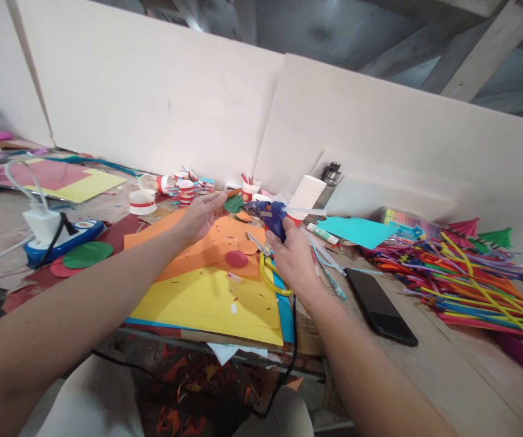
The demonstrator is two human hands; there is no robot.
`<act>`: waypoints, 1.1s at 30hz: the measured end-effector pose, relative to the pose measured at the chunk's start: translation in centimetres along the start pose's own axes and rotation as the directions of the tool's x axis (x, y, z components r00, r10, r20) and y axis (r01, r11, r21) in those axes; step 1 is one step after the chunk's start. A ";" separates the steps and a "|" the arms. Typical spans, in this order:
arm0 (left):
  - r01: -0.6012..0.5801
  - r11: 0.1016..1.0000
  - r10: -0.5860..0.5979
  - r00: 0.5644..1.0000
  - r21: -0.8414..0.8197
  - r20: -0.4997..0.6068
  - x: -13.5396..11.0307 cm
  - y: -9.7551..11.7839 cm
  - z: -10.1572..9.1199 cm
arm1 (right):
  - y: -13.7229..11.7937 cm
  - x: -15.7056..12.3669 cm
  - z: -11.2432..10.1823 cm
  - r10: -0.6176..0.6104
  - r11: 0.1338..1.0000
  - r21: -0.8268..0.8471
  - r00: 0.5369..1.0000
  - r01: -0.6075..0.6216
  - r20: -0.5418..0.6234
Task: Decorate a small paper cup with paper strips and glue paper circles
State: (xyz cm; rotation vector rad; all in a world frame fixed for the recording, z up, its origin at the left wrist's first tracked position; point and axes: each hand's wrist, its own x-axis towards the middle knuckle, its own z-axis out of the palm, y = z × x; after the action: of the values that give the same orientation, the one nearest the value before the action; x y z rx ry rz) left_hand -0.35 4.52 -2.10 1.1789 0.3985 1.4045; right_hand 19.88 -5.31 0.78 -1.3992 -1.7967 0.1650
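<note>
My right hand [294, 255] grips a blue glue gun [272, 214] with its nozzle pointing left and a glue stick jutting out to the right. My left hand [202, 213] is held palm up with fingers apart just left of the nozzle, over an orange paper sheet [188, 243]. A small orange paper disc [243, 216] lies near its fingertips; I cannot tell whether it touches them. Yellow-handled scissors [268, 270], a pink disc [236, 259] and another orange disc [247, 247] lie on the papers below the gun. A yellow sheet [207, 303] lies under the orange one.
A black phone [380, 306] lies right of my right arm. Several coloured pipe cleaners [471, 279] fill the right side. A stack of white cups [306, 195], a glue stick [323, 233], decorated cups [184, 185], a white charger [42, 223] and a green disc [87, 254] surround the papers.
</note>
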 end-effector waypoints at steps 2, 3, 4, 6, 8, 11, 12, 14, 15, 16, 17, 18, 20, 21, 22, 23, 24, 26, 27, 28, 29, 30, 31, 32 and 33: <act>-0.006 1.000 0.006 1.000 -0.003 0.000 0.0 0.0 0.0 | 0.0 0.0 0.0 0.001 1.000 -0.010 1.000 -0.001 0.004; -0.009 1.000 0.009 1.000 -0.001 -0.002 0.0 0.1 0.1 | 0.0 0.0 0.0 -0.001 1.000 -0.011 1.000 0.001 0.004; -0.011 1.000 0.011 1.000 0.002 -0.007 0.0 0.1 0.1 | -0.1 0.0 0.0 -0.001 1.000 -0.012 1.000 0.001 0.004; -0.008 1.000 0.008 1.000 0.010 -0.013 0.0 0.2 0.2 | -0.2 0.0 0.0 0.005 1.000 -0.018 1.000 -0.005 0.010; 0.003 1.000 -0.003 1.000 0.012 -0.007 -0.1 0.3 0.4 | -0.4 0.0 0.0 0.013 1.000 -0.017 1.000 -0.013 0.022; 0.015 1.000 -0.016 1.000 0.020 0.021 -0.3 0.2 0.5 | -0.5 0.0 0.0 0.015 1.000 -0.010 1.000 -0.014 0.026; 0.019 1.000 -0.020 0.999 0.024 0.029 -0.3 0.1 0.5 | -0.5 0.0 0.0 0.013 1.000 -0.010 1.000 -0.013 0.021; 0.032 0.999 -0.033 0.998 0.032 0.044 -0.4 0.1 0.6 | -0.4 0.0 0.0 0.011 1.000 -0.017 1.000 -0.011 0.006; 0.039 0.999 -0.040 0.998 0.033 0.050 -0.4 0.1 0.6 | -0.3 0.0 0.0 0.008 1.000 -0.020 1.000 -0.008 -0.001; 0.042 0.999 -0.044 0.998 0.033 0.053 -0.3 0.1 0.6 | -0.2 0.0 0.0 0.005 1.000 -0.024 1.000 -0.005 -0.006; 0.041 0.999 -0.043 0.998 0.029 0.052 -0.3 0.1 0.5 | -0.2 0.0 0.0 0.001 1.000 -0.027 1.000 -0.001 -0.006; 0.037 0.999 -0.038 0.998 0.024 0.046 -0.3 0.1 0.5 | -0.3 0.0 0.1 -0.003 1.000 -0.030 1.000 0.003 -0.002; 0.027 1.000 -0.027 0.999 0.012 0.026 -0.2 0.2 0.4 | -0.4 -0.1 0.2 -0.006 0.999 -0.036 1.000 0.007 0.013; 0.022 1.000 -0.022 1.000 0.008 0.016 -0.2 0.2 0.4 | -0.5 -0.1 0.3 -0.005 0.999 -0.038 1.000 0.006 0.020; 0.019 1.000 -0.019 1.000 0.005 0.010 -0.1 0.2 0.4 | -0.6 -0.2 0.3 -0.004 0.999 -0.038 1.000 0.005 0.027; 0.019 1.000 -0.019 1.000 0.001 0.010 -0.1 0.2 0.4 | -0.7 -0.2 0.4 -0.004 0.999 -0.036 0.999 0.005 0.032; 0.021 1.000 -0.021 1.000 -0.004 0.014 -0.1 0.1 0.5 | -0.8 -0.2 0.5 -0.003 0.999 -0.032 0.999 0.004 0.036; 0.033 0.999 -0.032 0.999 -0.010 0.030 -0.2 0.0 0.7 | -0.8 -0.2 0.6 -0.003 1.000 -0.014 0.999 0.003 0.043; 0.040 0.999 -0.040 0.999 -0.009 0.037 -0.3 0.0 0.8 | -0.9 -0.1 0.7 -0.003 1.000 -0.002 0.999 0.003 0.045; 0.046 0.999 -0.046 0.998 -0.006 0.043 -0.3 -0.1 0.9 | -0.9 -0.1 0.7 -0.003 1.000 0.011 0.999 0.002 0.047; 0.048 0.999 -0.048 0.998 -0.004 0.048 -0.4 -0.1 1.0 | -0.8 -0.1 0.8 -0.003 1.000 0.021 0.999 0.002 0.047; 0.048 0.999 -0.048 0.998 -0.003 0.052 -0.5 -0.1 1.2 | -0.8 0.0 0.9 -0.003 1.000 0.029 0.999 0.001 0.046; 0.047 0.999 -0.047 0.997 -0.003 0.057 -0.6 -0.1 1.3 | -0.8 0.0 0.9 -0.002 0.999 0.034 0.999 0.001 0.043; 0.046 0.999 -0.046 0.997 -0.003 0.062 -0.6 -0.1 1.4 | -0.7 0.1 1.0 -0.001 0.999 0.037 0.999 0.000 0.040; 0.046 0.999 -0.046 0.997 -0.003 0.067 -0.7 -0.1 1.4 | -0.7 0.1 1.0 0.001 0.999 0.038 0.999 -0.002 0.036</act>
State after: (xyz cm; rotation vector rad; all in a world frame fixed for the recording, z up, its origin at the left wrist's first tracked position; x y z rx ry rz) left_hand 0.72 3.39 -1.83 1.2024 0.3731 1.3222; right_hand 18.67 -5.14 0.58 -1.3790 -1.8129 0.2256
